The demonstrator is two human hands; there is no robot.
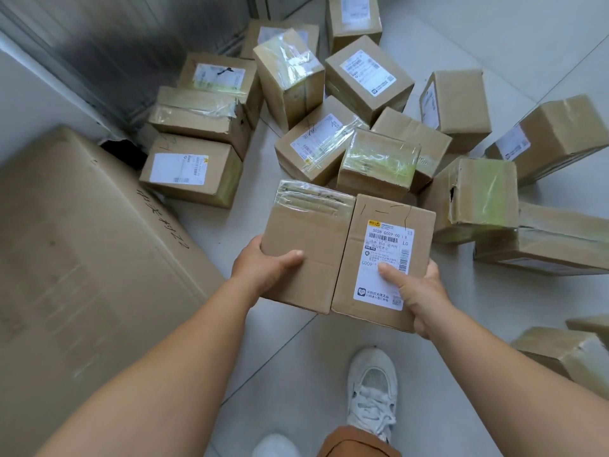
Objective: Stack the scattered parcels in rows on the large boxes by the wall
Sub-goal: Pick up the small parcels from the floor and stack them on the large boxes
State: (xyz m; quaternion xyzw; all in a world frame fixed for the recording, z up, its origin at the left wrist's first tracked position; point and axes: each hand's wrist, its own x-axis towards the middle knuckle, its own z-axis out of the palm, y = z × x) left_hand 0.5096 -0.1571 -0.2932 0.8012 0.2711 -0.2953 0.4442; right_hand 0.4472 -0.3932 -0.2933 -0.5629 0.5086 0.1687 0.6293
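I hold two cardboard parcels side by side above the floor. My left hand (pixel 263 268) grips the plain taped parcel (pixel 309 239), thumb on top. My right hand (pixel 418 291) grips the parcel with a white shipping label (pixel 385 258), thumb on the label. The two parcels touch along their inner edges. A large flat box (pixel 82 258) with handwriting lies at the left by the wall. Several more brown parcels (pixel 362 127) lie scattered on the tiled floor ahead.
A stack of parcels (pixel 197 127) stands against the metal wall (pixel 115 44) at the back left. More parcels (pixel 543 232) lie at the right, and one (pixel 566 354) at the near right. My white shoes (pixel 372 387) are on the light floor below.
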